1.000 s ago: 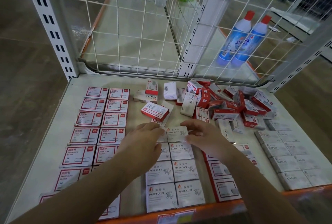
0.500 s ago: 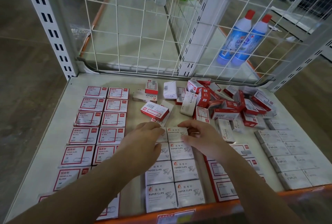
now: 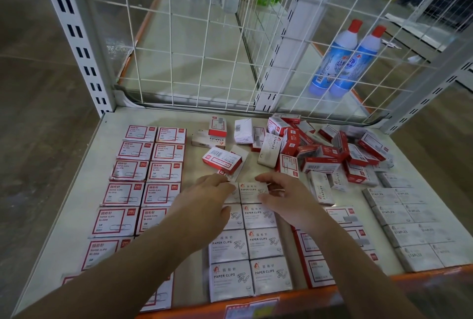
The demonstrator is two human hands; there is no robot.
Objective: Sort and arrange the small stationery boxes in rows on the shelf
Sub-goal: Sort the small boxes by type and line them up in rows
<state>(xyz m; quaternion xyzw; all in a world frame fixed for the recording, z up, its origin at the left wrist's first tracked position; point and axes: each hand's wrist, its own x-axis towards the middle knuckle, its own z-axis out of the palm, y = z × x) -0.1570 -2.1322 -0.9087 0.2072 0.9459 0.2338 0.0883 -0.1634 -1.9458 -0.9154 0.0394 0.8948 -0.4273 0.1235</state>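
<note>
The right hand (image 3: 286, 198) pinches a white paper-clip box (image 3: 253, 192) between thumb and forefinger, the thumb on its near right corner and the forefinger curled over its far edge. The box lies flat on the shelf (image 3: 76, 203) at the far end of the white paper-clip rows (image 3: 249, 254). The left hand (image 3: 204, 203) rests palm down just beside it, fingers laid nearly straight over the neighbouring white box at the head of the left column; most of that box is hidden under the hand, and I cannot tell whether the fingers grip it or only press on it.

Toward the person from both hands, the white boxes run in two tidy columns to the shelf's orange front edge (image 3: 320, 295). Left of the left hand, red-bordered paper-clip boxes (image 3: 143, 180) lie flat in two columns. Right of the right hand sit more red-bordered boxes (image 3: 343, 218), partly covered by the forearm, and beyond them grey staple boxes (image 3: 409, 229) in rows. Past the fingertips a loose red and white box (image 3: 222, 160) lies tilted, and farther right an unsorted heap of red and white boxes (image 3: 327, 149) is piled. Behind the wire mesh back (image 3: 204, 49) stand two blue bottles (image 3: 345, 60) with red caps.
</note>
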